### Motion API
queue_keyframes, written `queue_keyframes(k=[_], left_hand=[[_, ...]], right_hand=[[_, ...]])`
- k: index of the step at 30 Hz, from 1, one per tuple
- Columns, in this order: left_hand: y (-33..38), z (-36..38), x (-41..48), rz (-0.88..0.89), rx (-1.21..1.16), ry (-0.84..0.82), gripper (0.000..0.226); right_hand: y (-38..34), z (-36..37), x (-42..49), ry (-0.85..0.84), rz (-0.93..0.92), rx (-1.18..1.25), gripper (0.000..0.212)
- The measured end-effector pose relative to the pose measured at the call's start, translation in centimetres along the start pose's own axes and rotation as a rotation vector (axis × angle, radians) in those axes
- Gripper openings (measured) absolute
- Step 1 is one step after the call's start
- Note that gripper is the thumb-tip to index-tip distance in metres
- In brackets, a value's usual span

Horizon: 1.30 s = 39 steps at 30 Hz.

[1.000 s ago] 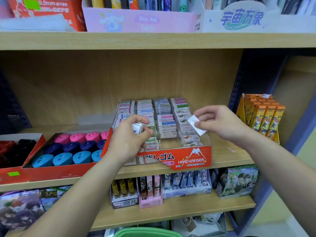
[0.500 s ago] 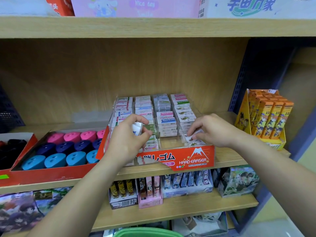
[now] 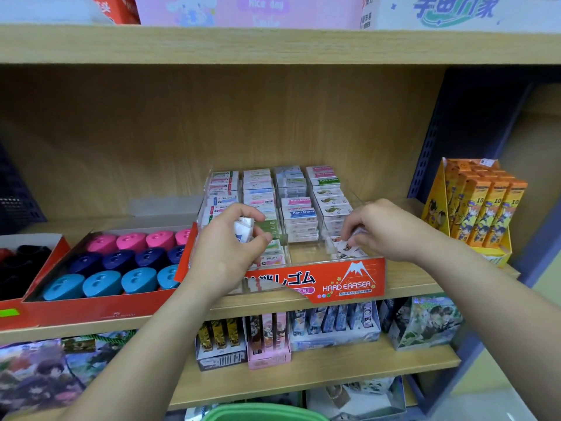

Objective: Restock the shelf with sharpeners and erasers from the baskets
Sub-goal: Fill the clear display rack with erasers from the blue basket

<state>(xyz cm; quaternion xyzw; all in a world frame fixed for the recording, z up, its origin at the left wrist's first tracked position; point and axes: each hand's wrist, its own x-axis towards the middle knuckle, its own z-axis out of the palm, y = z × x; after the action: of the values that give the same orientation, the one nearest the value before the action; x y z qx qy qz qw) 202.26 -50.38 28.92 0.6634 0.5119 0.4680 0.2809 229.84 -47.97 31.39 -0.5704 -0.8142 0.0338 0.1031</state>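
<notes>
Gripping white erasers (image 3: 244, 230) in curled left hand (image 3: 224, 253) above front-left compartment of tray (image 3: 349, 287). Pinching one eraser (image 3: 352, 237) between right hand (image 3: 387, 232) fingertips, low in front-right compartment. Noting sharpeners (image 3: 138, 279) boxed just left.

Open room runs above the tray (image 3: 349, 284) up to the upper shelf (image 3: 273, 44). Its front compartment third from left is bare. The sharpener box (image 3: 91, 311) touches its left side; bare shelf (image 3: 403, 270) parts it from the orange box (image 3: 479, 214).
</notes>
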Motion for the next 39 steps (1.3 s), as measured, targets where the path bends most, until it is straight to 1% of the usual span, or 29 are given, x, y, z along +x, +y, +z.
queue_keyframes(k=[3, 5, 7, 8, 10, 12, 14, 17, 20, 22, 25, 27, 29, 31, 32, 34, 35, 37, 39], left_hand=[[0.0, -0.1, -0.1, 0.001, -0.001, 0.001, 0.023], [-0.1, -0.1, -0.1, 0.001, 0.002, 0.001, 0.023], [-0.1, -0.1, -0.1, 0.005, 0.018, 0.002, 0.023], [-0.1, -0.1, -0.1, 0.007, 0.025, 0.004, 0.023], [-0.1, -0.1, -0.1, 0.007, 0.030, 0.004, 0.024], [-0.1, -0.1, -0.1, 0.009, 0.037, 0.005, 0.025], [-0.1, -0.1, 0.0, 0.011, 0.050, 0.007, 0.025], [-0.1, -0.1, -0.1, 0.010, 0.046, 0.005, 0.025], [-0.1, 0.0, -0.1, 0.008, 0.056, 0.007, 0.024], [-0.1, 0.0, -0.1, 0.007, 0.062, 0.010, 0.024], [-0.1, 0.0, -0.2, -0.001, 0.053, 0.014, 0.020], [0.1, -0.1, -0.2, -0.041, 0.040, 0.007, 0.023], [0.6, -0.2, -0.1, -0.077, 0.012, -0.023, 0.030], [1.4, -0.4, -0.3, -0.083, -0.035, -0.056, 0.033], [1.9, -0.5, -0.5, -0.083, -0.074, -0.070, 0.034], [2.8, -0.6, -0.8, -0.067, -0.111, -0.107, 0.038], [3.2, -0.5, -1.0, -0.055, -0.112, -0.124, 0.040], [4.1, -0.3, -1.6, -0.040, -0.100, -0.151, 0.042], [4.6, -0.1, -2.0, -0.033, -0.041, -0.165, 0.043]], right_hand=[[-0.4, -0.2, 0.2, -0.041, 0.003, -0.088, 0.009], [-0.7, -0.6, 0.3, -0.101, 0.023, -0.133, 0.011], [-0.9, -0.9, 0.1, -0.128, 0.028, -0.119, 0.009], [-0.9, -0.9, 0.0, -0.108, 0.026, -0.073, 0.007], [-0.9, -0.9, -0.3, 0.000, 0.026, 0.036, 0.005], [-0.9, -0.8, -0.7, 0.132, 0.045, 0.112, 0.008], [-1.0, -0.7, -0.9, 0.198, 0.069, 0.160, 0.015], [-1.2, -0.4, -0.9, 0.161, 0.075, 0.175, 0.019], [-1.1, -0.3, -0.6, 0.122, 0.080, 0.151, 0.019], [-1.0, -0.3, -0.4, 0.090, 0.067, 0.085, 0.018], [-1.1, 0.1, -0.3, 0.045, 0.055, -0.090, 0.015], [-1.0, 0.4, -0.4, 0.076, 0.067, -0.085, 0.013], [-1.0, 0.7, -0.5, 0.140, 0.085, 0.005, 0.011], [-1.4, 0.8, -0.8, 0.234, 0.095, 0.095, 0.013], [-1.8, 0.7, -1.0, 0.294, 0.088, 0.169, 0.014], [-3.4, 0.5, -1.4, 0.388, 0.049, 0.400, 0.013], [-4.5, 0.3, -1.6, 0.400, 0.013, 0.541, 0.010], [-6.9, -0.1, -1.7, 0.345, -0.052, 0.816, 0.005], [-8.6, -0.1, -1.6, 0.284, -0.080, 0.978, 0.006]])
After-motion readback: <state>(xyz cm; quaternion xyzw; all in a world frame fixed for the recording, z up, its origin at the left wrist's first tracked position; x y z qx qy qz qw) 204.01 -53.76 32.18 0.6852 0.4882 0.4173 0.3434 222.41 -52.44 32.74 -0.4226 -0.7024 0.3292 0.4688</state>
